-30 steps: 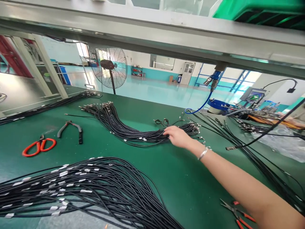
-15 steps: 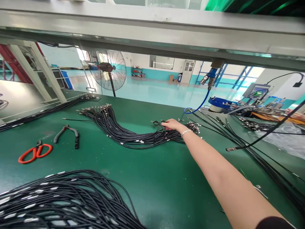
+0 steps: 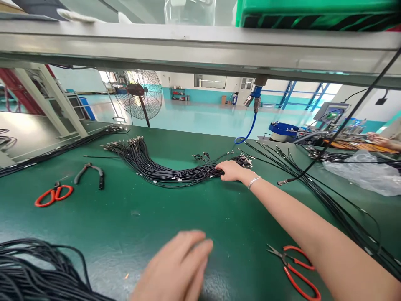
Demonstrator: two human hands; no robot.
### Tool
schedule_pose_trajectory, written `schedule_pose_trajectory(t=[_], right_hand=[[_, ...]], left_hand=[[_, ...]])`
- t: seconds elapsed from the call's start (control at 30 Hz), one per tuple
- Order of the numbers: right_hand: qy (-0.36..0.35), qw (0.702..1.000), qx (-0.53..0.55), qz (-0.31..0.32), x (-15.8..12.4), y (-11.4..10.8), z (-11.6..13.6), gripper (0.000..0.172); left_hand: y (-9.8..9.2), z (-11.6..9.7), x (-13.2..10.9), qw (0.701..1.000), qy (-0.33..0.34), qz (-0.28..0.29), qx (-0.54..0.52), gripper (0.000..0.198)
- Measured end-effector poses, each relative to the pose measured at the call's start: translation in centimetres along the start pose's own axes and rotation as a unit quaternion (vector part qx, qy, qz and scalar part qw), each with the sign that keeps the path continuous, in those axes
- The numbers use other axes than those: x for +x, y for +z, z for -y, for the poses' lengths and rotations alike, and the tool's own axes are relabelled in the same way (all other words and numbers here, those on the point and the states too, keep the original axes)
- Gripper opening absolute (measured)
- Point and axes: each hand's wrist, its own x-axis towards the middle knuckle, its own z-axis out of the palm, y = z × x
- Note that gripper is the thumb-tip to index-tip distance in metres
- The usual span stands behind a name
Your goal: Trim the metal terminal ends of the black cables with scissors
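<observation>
Across the green bench curves a tied bundle of black cables with metal connectors at both ends and small white labels. My right hand reaches out to its right part, fingers over the cables and thumb on the near side, closed on the bundle. Low in the middle, my left hand is a little blurred above the bench, its fingers loosely stretched out and nothing visible in them. Red-handled scissors lie beside my right forearm. A loose dark tie or cable loop sits just behind the bundle.
At left lie more red-handled scissors and grey-handled pliers. Another cable heap fills the lower left corner. Loose cables and a clear plastic bag cover the right side. A blue hose hangs from the shelf beam.
My right hand has moved from the tie loop down onto the bundle. My left hand has come into view at the bottom. The view has shifted, bringing the right-hand scissors into sight.
</observation>
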Motion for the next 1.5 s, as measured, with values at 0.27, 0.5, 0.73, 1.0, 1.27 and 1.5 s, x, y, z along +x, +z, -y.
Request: schedule_pose_trajectory(t=[0.27,0.5,0.73,1.0,1.27,1.5], right_hand=[[0.056,0.994,0.034,-0.093,0.9,-3.2,2.5,0.026],[0.076,0.978,0.189,-0.050,-1.4,-2.3,1.0,0.021],[0.110,0.937,0.326,-0.055,0.8,5.4,3.9,0.027],[0.086,0.899,0.375,-0.208,-0.5,5.4,7.0,0.021],[0.126,0.835,0.489,-0.219,0.4,4.9,9.7,0.031],[0.150,0.816,0.528,-0.182,3.0,2.5,7.3,0.031]], left_hand=[[5.7,11.6,10.4,0.957,-0.196,0.165,0.138,0.032],[8.4,16.0,9.8,0.973,-0.201,0.113,0.018,0.020],[6.8,18.1,11.9,0.956,-0.280,-0.053,-0.077,0.030],[6.4,22.9,13.8,0.926,-0.366,-0.062,-0.071,0.029],[7.5,19.6,11.1,0.972,-0.220,-0.035,-0.067,0.043],[9.5,19.2,8.9,0.977,-0.189,-0.014,-0.094,0.011]])
